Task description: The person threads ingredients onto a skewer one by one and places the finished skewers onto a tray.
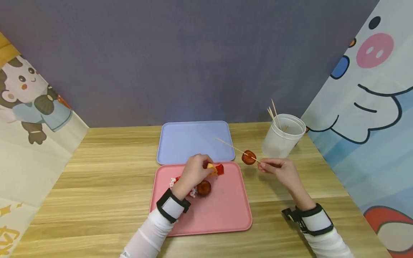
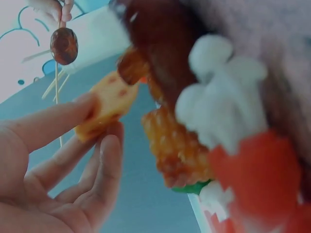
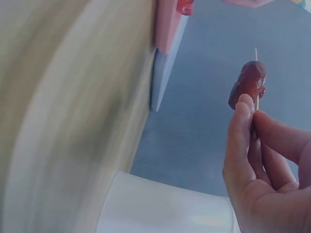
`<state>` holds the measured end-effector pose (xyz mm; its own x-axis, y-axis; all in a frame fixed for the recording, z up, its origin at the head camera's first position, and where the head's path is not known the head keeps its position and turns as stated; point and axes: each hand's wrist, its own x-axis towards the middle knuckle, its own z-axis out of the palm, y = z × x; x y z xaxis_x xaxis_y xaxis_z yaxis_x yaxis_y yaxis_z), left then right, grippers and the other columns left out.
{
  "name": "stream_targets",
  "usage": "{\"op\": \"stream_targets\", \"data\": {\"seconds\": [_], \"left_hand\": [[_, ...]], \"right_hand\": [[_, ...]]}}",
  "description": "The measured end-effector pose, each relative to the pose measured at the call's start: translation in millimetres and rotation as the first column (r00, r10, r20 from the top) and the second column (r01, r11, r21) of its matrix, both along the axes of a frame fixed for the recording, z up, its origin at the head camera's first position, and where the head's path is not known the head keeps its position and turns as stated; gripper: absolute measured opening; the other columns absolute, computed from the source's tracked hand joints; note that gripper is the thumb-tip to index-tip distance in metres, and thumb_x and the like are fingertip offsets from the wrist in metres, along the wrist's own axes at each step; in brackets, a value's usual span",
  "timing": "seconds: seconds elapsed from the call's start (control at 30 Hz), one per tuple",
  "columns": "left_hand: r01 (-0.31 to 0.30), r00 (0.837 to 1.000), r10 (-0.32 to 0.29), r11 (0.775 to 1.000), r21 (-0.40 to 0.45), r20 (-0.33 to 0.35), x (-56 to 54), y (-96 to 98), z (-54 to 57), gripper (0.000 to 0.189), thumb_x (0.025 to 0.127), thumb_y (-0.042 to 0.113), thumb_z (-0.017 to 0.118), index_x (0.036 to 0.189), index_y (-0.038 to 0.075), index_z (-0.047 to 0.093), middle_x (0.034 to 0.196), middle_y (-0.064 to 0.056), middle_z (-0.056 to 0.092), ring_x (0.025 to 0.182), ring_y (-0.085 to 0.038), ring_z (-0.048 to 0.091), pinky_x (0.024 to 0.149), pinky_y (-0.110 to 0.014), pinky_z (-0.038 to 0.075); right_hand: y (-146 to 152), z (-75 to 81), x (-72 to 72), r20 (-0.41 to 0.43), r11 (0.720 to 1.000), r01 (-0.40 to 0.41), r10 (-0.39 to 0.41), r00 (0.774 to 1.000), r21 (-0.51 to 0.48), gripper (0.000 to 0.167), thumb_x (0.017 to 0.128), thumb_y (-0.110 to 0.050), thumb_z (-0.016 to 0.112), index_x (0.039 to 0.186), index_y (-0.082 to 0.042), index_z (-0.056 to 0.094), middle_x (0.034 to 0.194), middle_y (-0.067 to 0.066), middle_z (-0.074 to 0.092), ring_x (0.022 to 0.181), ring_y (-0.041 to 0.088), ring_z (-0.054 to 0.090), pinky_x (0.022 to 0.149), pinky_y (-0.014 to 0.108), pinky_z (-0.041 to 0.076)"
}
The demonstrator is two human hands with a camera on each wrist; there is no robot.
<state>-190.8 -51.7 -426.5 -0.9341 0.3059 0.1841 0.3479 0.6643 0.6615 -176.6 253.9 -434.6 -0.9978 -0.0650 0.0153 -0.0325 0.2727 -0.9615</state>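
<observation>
My left hand [image 1: 194, 172] is over the pink tray [image 1: 219, 218] and pinches a yellow block with reddish-brown spots [image 2: 112, 97] between thumb and fingers. To the right of the tray, my right hand [image 1: 281, 172] holds a thin wooden skewer [image 1: 230, 146] by its lower end. One round brown piece [image 1: 248, 157] is threaded on it close to the fingertips, and the skewer's bare tip slants up and left. On the pink tray sit another round brown piece [image 1: 204, 188], a glossy red piece [image 1: 220, 169] and white-and-red pieces [image 1: 172, 182], partly hidden by my left arm.
A blue tray [image 1: 193, 139] lies just behind the pink one, against the grey partition [image 1: 193, 64]. At the back right stands a white cup [image 1: 280, 139] with several wooden skewers leaning in it. Corn-like yellow pieces [image 2: 175, 145] show in the left wrist view.
</observation>
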Motion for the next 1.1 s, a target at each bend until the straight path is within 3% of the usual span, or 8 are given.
{"op": "stream_targets", "data": {"seconds": [0.23,0.3,0.43,0.5,0.53,0.67,0.9,1.1], "left_hand": [[-0.15,0.989,0.148,0.955,0.257,0.028,-4.2,-11.4,7.1,0.015,0.08,0.017,0.076,0.093,0.014,0.071,0.092,-0.003,0.068,0.071,-0.013,0.065,0.058,-0.024,0.054],[-0.171,0.985,0.166,0.922,0.347,0.045,-6.0,-14.3,8.6,0.015,0.08,0.019,0.076,0.093,0.014,0.071,0.091,-0.004,0.068,0.07,-0.015,0.066,0.056,-0.026,0.055],[-0.185,0.983,0.163,0.845,0.501,0.089,-10.0,-20.3,11.1,0.016,0.082,0.018,0.074,0.097,0.012,0.071,0.094,-0.006,0.068,0.074,-0.019,0.069,0.062,-0.03,0.057],[-0.187,0.982,0.144,0.795,0.577,0.12,-11.2,-22.5,12.8,0.016,0.084,0.015,0.072,0.099,0.01,0.071,0.096,-0.008,0.068,0.076,-0.022,0.07,0.067,-0.034,0.058],[-0.193,0.981,0.136,0.768,0.611,0.139,-11.6,-23.4,13.7,0.017,0.084,0.014,0.071,0.1,0.008,0.071,0.097,-0.01,0.067,0.077,-0.023,0.07,0.07,-0.036,0.058],[-0.223,0.974,0.117,0.641,0.734,0.194,-11.5,-25.9,18.3,0.019,0.087,0.008,0.067,0.104,0.001,0.068,0.101,-0.018,0.064,0.082,-0.024,0.07,0.079,-0.039,0.057],[-0.228,0.974,0.099,0.396,0.889,0.206,-12.2,-28.9,24.9,0.02,0.087,0.003,0.066,0.103,-0.009,0.063,0.093,-0.012,0.066,0.081,-0.019,0.071,0.082,-0.037,0.056],[-0.246,0.968,0.097,0.192,0.95,0.231,-13.8,-32.5,32.0,0.004,0.085,-0.001,0.066,0.083,0.002,0.065,0.083,-0.006,0.067,0.076,-0.018,0.069,0.083,-0.036,0.056]], "right_hand": [[-9,15.4,-1.1,-0.017,1.0,0.018,-0.018,1.0,-0.004,0.032,0.088,-0.01,0.067,0.11,0.013,0.064,0.09,0.013,0.073,0.078,0.009,0.071,0.075,0.039,0.056],[-4,2.8,-9.9,-0.034,0.999,-0.018,0.016,0.999,-0.045,0.031,0.088,-0.01,0.066,0.11,0.013,0.064,0.092,0.015,0.073,0.079,0.009,0.071,0.077,0.039,0.056],[-9,7.0,-10.0,-0.042,0.998,-0.021,0.019,0.999,-0.059,0.032,0.088,-0.009,0.066,0.11,0.014,0.063,0.09,0.01,0.074,0.079,0.009,0.071,0.075,0.034,0.057],[-11,10.3,-9.1,-0.043,0.998,-0.022,0.02,0.999,-0.062,0.033,0.088,-0.009,0.066,0.111,0.015,0.062,0.089,0.006,0.074,0.079,0.009,0.071,0.073,0.029,0.057],[-19,27.2,-1.1,-0.024,1.0,0.005,-0.005,1.0,-0.018,0.035,0.088,-0.009,0.065,0.112,0.016,0.061,0.088,0.004,0.074,0.078,0.007,0.071,0.072,0.029,0.057],[-24,34.2,0.1,-0.021,1.0,-0.002,0.001,1.0,-0.022,0.035,0.089,-0.009,0.065,0.113,0.016,0.06,0.086,-0.001,0.074,0.078,0.008,0.071,0.071,0.026,0.057],[-32,41.9,-1.3,-0.054,0.999,-0.023,0.02,0.998,-0.038,0.034,0.09,-0.01,0.064,0.112,0.015,0.061,0.086,-0.004,0.074,0.079,0.008,0.071,0.072,0.026,0.057],[-32,38.0,-4.9,-0.13,0.994,-0.058,0.047,0.99,-0.09,0.033,0.087,-0.013,0.068,0.109,0.013,0.065,0.087,0.0,0.074,0.078,0.011,0.071,0.07,0.028,0.057]]}}
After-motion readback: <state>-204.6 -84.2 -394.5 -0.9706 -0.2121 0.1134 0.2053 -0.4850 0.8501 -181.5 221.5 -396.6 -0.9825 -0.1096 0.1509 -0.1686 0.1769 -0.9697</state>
